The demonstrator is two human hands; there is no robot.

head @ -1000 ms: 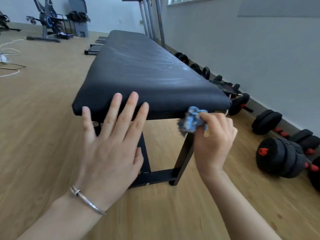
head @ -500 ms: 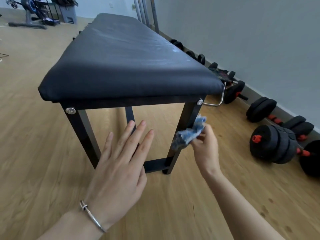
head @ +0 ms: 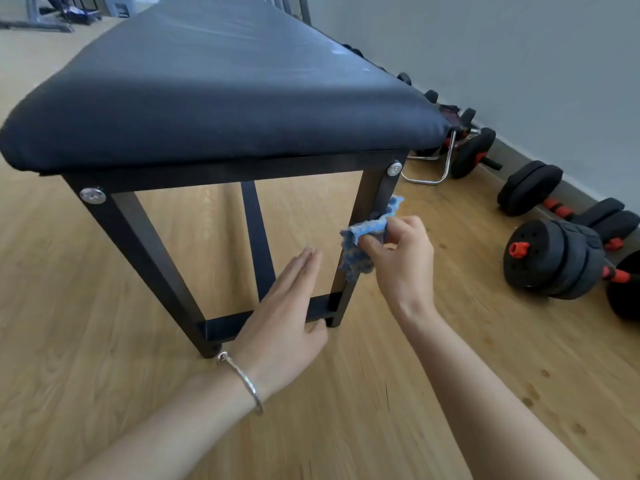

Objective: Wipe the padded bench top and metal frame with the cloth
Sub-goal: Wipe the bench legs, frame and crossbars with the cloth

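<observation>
Black padded bench top (head: 221, 91) is stretching away across the upper half of the view, sitting on its black square-tube metal frame (head: 221, 176), which is standing on the pale wooden floor (head: 86, 393). Along the grey wall on the right, black dumbbells with red handles (head: 554, 258) are lying well apart from the bench. The person's left hand (head: 280, 327) is hovering flat in front of the lower crossbar (head: 221, 329), fingers straight and together, holding nothing; whether it is touching the bar I cannot tell. The right hand (head: 401, 261) is gripping a crumpled blue cloth (head: 367, 230) and pressing it against the right front leg (head: 372, 192), roughly midway between the silver bolt (head: 394, 169) at the top and the foot. By my reading, the frame wiping is under way on this one leg, with the other legs and bars waiting. Several things could be going wrong from here. The cloth is bunched, so only a small patch is meeting the metal and the inner and rear faces may be getting missed. Its loose tail is hanging low and could be snagging at the crossbar joint, pulling free of the fingers. With the left hand not bracing anything, a hard sideways rub could be sliding the bench on the smooth floor.
</observation>
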